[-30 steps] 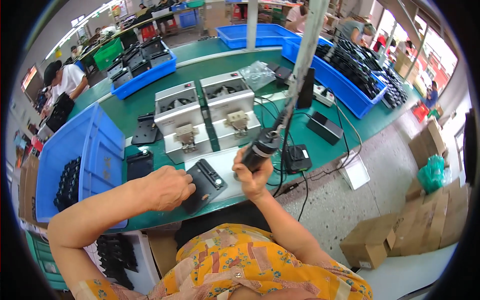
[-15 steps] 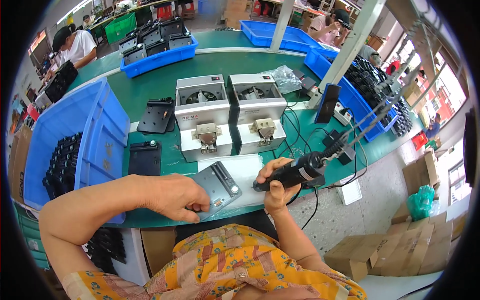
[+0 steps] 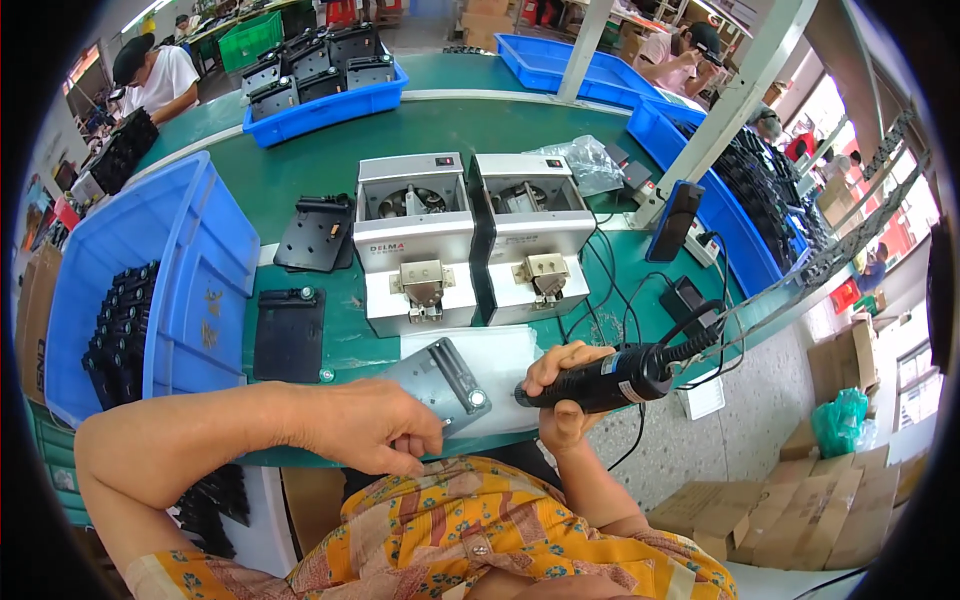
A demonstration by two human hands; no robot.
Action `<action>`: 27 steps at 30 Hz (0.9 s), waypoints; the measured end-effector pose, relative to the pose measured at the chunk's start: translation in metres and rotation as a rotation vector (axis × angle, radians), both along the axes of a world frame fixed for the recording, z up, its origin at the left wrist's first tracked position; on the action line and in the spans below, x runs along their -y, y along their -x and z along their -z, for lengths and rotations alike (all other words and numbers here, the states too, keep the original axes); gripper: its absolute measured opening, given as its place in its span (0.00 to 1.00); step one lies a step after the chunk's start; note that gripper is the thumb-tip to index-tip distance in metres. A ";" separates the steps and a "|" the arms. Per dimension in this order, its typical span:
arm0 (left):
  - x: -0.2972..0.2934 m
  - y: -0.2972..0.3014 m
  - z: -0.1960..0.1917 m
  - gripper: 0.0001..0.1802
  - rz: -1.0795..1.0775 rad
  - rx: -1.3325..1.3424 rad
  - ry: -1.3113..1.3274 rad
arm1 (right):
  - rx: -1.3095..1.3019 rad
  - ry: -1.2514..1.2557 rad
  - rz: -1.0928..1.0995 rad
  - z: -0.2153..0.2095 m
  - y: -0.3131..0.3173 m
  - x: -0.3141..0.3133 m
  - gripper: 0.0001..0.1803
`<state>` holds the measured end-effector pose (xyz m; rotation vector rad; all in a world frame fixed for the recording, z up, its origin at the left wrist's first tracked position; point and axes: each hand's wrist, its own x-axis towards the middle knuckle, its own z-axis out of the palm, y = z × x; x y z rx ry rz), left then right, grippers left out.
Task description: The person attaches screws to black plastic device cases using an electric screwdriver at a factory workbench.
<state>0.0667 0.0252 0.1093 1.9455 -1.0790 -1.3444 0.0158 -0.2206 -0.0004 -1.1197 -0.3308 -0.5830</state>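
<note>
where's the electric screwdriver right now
In the head view, the black electric screwdriver lies sideways in the right hand at the table's near edge, its tip beside the grey metal part.

Left hand (image 3: 375, 430) pinching (fingers curled), right hand (image 3: 560, 395) fisted, thumb up

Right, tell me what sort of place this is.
Most likely a factory assembly line: a long green workbench, blue bins of black parts, two grey bench machines, and a corded electric screwdriver in the right hand.
</note>
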 end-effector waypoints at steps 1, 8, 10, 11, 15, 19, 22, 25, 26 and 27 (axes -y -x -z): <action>0.000 0.000 0.000 0.19 0.024 0.034 -0.001 | -0.007 0.007 -0.008 0.000 0.000 0.000 0.35; -0.006 0.003 0.003 0.15 0.033 0.108 0.067 | 0.000 -0.001 -0.051 -0.004 -0.002 0.000 0.35; -0.007 0.004 0.003 0.16 0.039 0.111 0.066 | 0.043 -0.038 -0.043 -0.003 -0.003 -0.002 0.31; -0.007 0.004 0.002 0.16 0.045 0.116 0.061 | 0.042 -0.036 -0.042 -0.003 -0.004 -0.003 0.31; -0.006 0.005 0.001 0.16 0.069 0.116 0.037 | 0.013 -0.002 -0.042 -0.002 -0.001 0.001 0.33; -0.006 0.008 0.003 0.16 0.066 0.103 0.048 | -0.017 0.043 -0.020 -0.003 0.000 0.001 0.36; -0.004 0.009 0.003 0.16 0.075 0.115 0.062 | -0.024 0.009 -0.005 -0.004 0.001 0.000 0.35; -0.002 0.011 0.002 0.16 0.089 0.127 0.078 | -0.041 -0.002 0.019 -0.005 0.001 -0.001 0.35; -0.002 0.011 0.001 0.15 0.091 0.123 0.086 | -0.044 -0.007 0.016 -0.005 0.001 -0.002 0.34; -0.002 0.012 0.001 0.15 0.093 0.122 0.090 | -0.045 -0.003 0.018 -0.005 0.001 -0.002 0.34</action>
